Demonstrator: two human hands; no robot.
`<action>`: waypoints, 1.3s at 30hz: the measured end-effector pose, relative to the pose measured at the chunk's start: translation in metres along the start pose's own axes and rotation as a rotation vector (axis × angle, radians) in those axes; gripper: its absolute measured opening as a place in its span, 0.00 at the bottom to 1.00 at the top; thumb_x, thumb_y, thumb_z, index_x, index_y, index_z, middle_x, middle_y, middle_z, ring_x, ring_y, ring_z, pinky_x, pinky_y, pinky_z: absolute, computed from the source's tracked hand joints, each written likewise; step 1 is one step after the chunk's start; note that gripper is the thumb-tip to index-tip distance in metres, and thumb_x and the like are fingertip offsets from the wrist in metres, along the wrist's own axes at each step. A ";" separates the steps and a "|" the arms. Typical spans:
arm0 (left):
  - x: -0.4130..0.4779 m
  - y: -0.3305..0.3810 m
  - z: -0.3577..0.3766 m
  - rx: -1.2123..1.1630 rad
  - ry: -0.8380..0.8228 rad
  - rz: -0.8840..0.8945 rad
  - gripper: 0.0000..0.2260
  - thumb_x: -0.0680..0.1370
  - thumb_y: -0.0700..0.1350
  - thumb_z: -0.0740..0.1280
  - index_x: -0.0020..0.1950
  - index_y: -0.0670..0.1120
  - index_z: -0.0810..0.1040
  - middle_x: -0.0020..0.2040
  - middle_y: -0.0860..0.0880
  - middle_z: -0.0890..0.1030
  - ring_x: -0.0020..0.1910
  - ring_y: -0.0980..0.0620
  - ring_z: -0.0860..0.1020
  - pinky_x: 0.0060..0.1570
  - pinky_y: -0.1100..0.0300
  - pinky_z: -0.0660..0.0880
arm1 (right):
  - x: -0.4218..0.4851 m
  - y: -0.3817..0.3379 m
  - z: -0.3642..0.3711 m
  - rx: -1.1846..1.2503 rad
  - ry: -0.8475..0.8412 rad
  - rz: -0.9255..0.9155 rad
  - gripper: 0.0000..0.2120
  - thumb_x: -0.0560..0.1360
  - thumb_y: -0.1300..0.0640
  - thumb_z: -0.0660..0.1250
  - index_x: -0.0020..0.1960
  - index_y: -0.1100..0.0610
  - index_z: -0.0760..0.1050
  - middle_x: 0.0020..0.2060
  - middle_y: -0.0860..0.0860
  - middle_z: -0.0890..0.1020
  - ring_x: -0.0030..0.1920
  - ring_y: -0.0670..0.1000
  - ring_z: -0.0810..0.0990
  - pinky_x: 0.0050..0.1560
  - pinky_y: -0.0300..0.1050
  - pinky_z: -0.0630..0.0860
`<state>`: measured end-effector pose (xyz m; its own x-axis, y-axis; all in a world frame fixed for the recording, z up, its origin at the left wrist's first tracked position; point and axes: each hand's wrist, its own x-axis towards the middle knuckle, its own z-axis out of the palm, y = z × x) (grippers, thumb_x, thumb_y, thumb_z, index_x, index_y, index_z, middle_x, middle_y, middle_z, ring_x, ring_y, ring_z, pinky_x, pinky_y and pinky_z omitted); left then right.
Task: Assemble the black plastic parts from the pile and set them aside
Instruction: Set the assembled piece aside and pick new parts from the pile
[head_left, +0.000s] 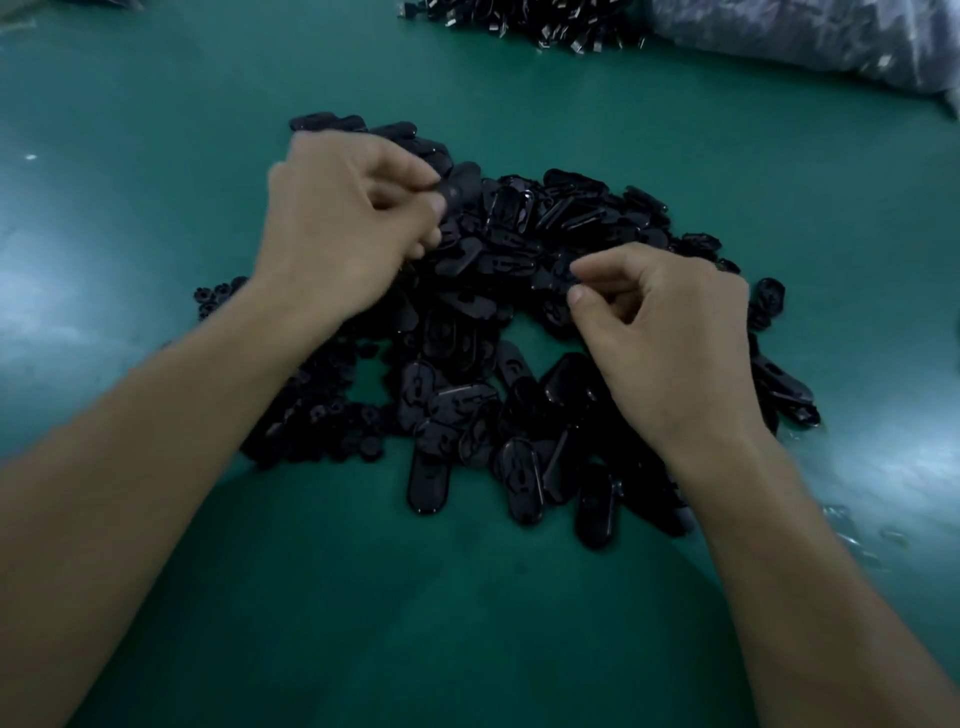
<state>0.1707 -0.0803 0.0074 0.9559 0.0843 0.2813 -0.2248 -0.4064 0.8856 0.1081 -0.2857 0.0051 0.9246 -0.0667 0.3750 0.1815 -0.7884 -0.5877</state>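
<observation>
The left hand (345, 218) is pinching an oval black shell (460, 189) above the pile of black plastic parts (493, 332) on the green surface (467, 623); the right hand (670, 332) is pinching a small black piece (558, 278) at the pile.

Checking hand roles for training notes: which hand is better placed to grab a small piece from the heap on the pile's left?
Left, likely. The heap of small pieces lies nearer the left hand; the right hand pinches a part across the pile. But the left hand grips an oval shell.

No text, label, brand or number can be read on anything here
</observation>
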 end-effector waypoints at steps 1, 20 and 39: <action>0.007 -0.003 -0.003 -0.010 0.037 -0.022 0.07 0.76 0.42 0.74 0.44 0.53 0.81 0.33 0.55 0.85 0.33 0.55 0.84 0.37 0.62 0.81 | 0.000 0.001 0.000 -0.066 -0.017 -0.007 0.09 0.79 0.57 0.70 0.58 0.53 0.83 0.45 0.45 0.83 0.44 0.40 0.79 0.49 0.30 0.74; 0.075 -0.030 -0.004 0.283 0.205 -0.130 0.05 0.75 0.48 0.74 0.42 0.52 0.80 0.43 0.47 0.83 0.49 0.49 0.82 0.53 0.56 0.80 | -0.003 0.001 0.000 -0.253 -0.170 -0.050 0.20 0.80 0.44 0.64 0.70 0.46 0.73 0.49 0.46 0.71 0.55 0.46 0.65 0.59 0.39 0.62; 0.005 0.006 0.012 0.531 -0.339 0.384 0.13 0.74 0.57 0.73 0.56 0.55 0.85 0.50 0.53 0.76 0.54 0.52 0.72 0.53 0.50 0.72 | -0.002 0.001 0.002 -0.257 -0.126 -0.033 0.17 0.80 0.47 0.65 0.67 0.49 0.76 0.48 0.46 0.72 0.54 0.48 0.68 0.52 0.36 0.59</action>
<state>0.1765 -0.0936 0.0100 0.8535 -0.4033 0.3299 -0.5158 -0.7437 0.4254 0.1072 -0.2857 0.0023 0.9567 0.0255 0.2899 0.1364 -0.9193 -0.3693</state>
